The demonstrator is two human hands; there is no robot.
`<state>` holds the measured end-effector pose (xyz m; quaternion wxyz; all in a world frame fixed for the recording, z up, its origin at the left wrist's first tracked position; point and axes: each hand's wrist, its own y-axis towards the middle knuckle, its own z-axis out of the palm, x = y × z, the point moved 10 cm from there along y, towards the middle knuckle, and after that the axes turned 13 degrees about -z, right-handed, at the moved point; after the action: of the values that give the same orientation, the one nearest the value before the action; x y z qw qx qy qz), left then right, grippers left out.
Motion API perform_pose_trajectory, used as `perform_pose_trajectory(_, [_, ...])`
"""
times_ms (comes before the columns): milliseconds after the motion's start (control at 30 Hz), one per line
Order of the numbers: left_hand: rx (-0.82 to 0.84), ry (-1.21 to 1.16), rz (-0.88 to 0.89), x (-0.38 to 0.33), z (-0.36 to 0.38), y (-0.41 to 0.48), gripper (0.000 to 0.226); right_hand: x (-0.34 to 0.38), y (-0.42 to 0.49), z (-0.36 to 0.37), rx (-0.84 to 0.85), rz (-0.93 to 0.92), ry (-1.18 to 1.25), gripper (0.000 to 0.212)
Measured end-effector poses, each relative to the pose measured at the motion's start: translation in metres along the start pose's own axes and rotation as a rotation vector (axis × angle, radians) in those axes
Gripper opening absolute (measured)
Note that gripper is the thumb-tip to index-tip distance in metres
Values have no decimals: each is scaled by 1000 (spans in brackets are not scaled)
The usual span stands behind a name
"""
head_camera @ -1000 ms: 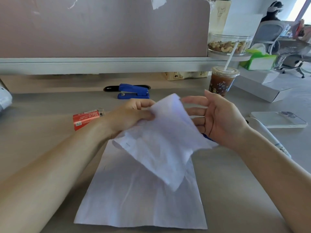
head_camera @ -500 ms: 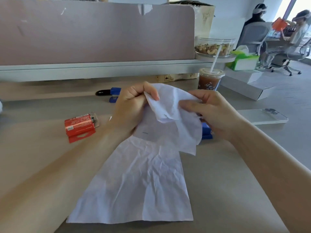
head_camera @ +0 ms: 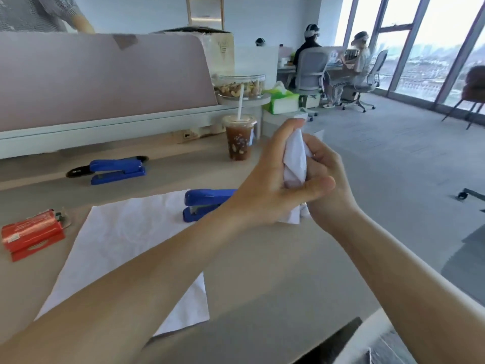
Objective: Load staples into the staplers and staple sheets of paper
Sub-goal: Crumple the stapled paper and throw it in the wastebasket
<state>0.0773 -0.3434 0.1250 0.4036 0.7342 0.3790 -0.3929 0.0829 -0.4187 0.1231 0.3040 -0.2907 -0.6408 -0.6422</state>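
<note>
A crumpled white sheet [head_camera: 295, 164] is squeezed into a wad between both hands, held above the desk's right side. My left hand [head_camera: 273, 179] wraps round it from the left, thumb across the front. My right hand [head_camera: 328, 185] grips it from behind. A flat, creased white sheet [head_camera: 118, 248] lies on the desk under my left forearm. One blue stapler [head_camera: 202, 204] rests at that sheet's far right corner, partly hidden by my left wrist. A second blue stapler [head_camera: 115, 169] lies further back. A red staple box [head_camera: 31, 233] sits at the left.
An iced coffee cup with a straw [head_camera: 238, 139] stands behind the hands. A clear tub of nuts [head_camera: 240, 86] and a green tissue pack [head_camera: 282, 101] sit near the pink divider [head_camera: 99, 77]. People sit on office chairs at the far right.
The loose sheet held up between both hands has been crushed into a tight wad. Both hands moved right with it, and the view turned right, uncovering the near stapler.
</note>
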Motion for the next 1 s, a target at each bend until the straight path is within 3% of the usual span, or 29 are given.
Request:
perform_pose_trajectory(100, [1,117,72,-9,36,10,71,-2,-21,-41,-39,163,207,27])
perform_pose_trajectory(233, [-29,232,215,-28,87,15,57,5,-53,-98,-65,237,185,41])
perform_pose_trajectory(333, [-55,248,304,-44,122,19,50,14,-79,-147,-199,239,123,43])
perform_pose_trajectory(433, [-65,235,399,-64,163,19,35,5,-117,-201,-399,345,157,30])
perform_pose_trajectory(500, [-33,229,443,-76,197,15,25,-5,-144,-215,-412,446,230,40])
perform_pose_trajectory(667, [9,65,441,-91,267,2,41,-3,-183,-222,-380,483,521,58])
perform_pose_trajectory(800, [7,-64,403,-89,307,-15,53,8,-201,-245,-451,401,579,43])
perform_pose_trajectory(1000, [155,53,412,-60,375,-37,40,-9,-249,-293,-609,456,559,58])
